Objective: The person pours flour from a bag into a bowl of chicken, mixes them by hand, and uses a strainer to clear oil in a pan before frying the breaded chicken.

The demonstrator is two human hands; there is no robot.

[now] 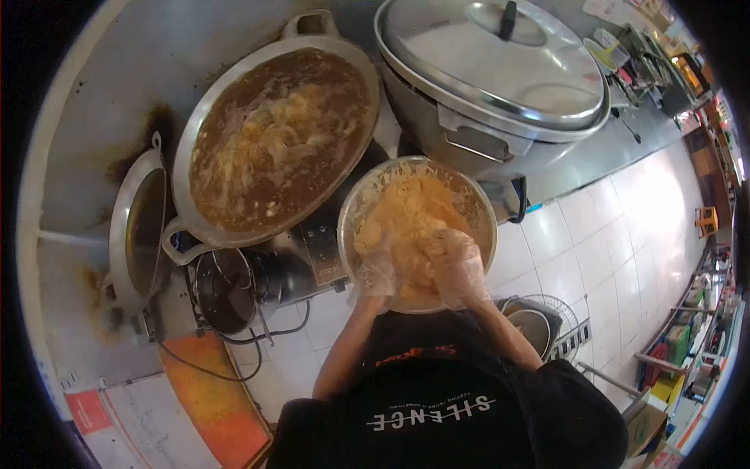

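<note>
A round metal bowl point(476, 205) full of shredded orange-yellow batter mix point(406, 205) sits right in front of me. Both my hands wear thin clear plastic gloves and are sunk into the mix. My left hand point(376, 264) grips a clump at the bowl's near left side. My right hand point(459, 266) closes on a clump at the near right. Beyond the bowl, a wide metal wok point(187, 148) holds bubbling brown oil with pale pieces frying point(273, 144) in it.
A large lidded steel pot point(500, 74) stands to the right of the wok. A smaller pan point(139, 227) and a dark pot point(225, 289) sit at the left by the burner. White tiled floor stretches right, with a wire fan point(547, 316) below.
</note>
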